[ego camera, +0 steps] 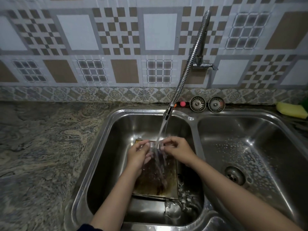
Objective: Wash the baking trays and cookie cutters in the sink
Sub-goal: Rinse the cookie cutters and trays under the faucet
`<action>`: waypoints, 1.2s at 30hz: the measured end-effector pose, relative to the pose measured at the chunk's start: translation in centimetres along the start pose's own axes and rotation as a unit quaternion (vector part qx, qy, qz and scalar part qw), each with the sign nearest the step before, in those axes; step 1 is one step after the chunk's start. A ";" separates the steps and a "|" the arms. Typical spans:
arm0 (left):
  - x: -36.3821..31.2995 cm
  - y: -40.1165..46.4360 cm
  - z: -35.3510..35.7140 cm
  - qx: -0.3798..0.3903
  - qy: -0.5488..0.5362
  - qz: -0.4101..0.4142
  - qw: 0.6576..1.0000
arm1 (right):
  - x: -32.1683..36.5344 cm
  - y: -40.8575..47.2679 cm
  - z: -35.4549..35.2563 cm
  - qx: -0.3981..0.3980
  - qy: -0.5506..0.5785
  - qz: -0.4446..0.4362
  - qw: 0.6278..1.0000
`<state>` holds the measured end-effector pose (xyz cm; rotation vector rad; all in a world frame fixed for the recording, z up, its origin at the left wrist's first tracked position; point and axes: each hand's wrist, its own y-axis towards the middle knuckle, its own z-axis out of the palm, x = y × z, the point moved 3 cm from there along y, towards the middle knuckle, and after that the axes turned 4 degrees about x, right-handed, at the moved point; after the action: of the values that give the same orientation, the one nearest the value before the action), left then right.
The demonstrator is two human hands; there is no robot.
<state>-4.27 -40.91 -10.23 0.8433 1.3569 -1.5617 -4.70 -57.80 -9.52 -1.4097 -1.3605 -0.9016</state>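
Tray (156, 180) in left sink (103, 164), below curled fingers of left hand (139, 155) and right hand (175, 150); grip under water (160, 135) indiscernible.

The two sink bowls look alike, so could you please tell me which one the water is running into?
The left bowl, where the tap pours over both hands and the stained baking tray. The right bowl holds only droplets.

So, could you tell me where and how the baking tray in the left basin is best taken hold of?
I would grip the baking tray by its raised near rim, coming from the person's side. It lies roughly flat on the left basin floor, so only the rim offers a hold, and the near edge is clear of the left hand, right hand and water stream.
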 end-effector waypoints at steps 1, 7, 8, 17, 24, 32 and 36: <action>0.0 0.0 -0.1 -0.008 -0.004 -0.002 1.000 | -0.3 0.1 0.3 -0.009 0.017 0.002 1.000; -0.2 -0.5 -0.8 -0.009 0.000 0.021 1.000 | -0.7 0.3 2.0 -0.029 0.074 -0.005 0.997; -0.2 -0.5 -0.8 -0.006 0.011 0.034 0.999 | -0.7 0.2 2.1 -0.029 0.071 -0.008 0.997; 0.4 -1.0 1.4 0.019 0.037 0.073 0.996 | -2.2 -1.8 0.3 -0.068 0.107 -0.021 0.992; 1.7 -0.8 3.0 0.009 0.030 0.033 0.999 | -3.0 -3.3 -1.5 -0.093 0.094 -0.030 0.991; 1.1 -1.3 1.7 0.034 0.025 0.009 0.999 | -2.7 -3.0 -0.6 -0.084 0.107 -0.018 0.991; 1.0 -1.0 0.5 0.017 0.013 -0.001 1.000 | -2.5 -2.1 0.3 -0.082 0.095 -0.011 0.992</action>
<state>-5.53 -41.52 -10.70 0.8868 1.3535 -1.5833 -7.11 -58.38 -11.66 -1.3927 -1.1827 -1.1540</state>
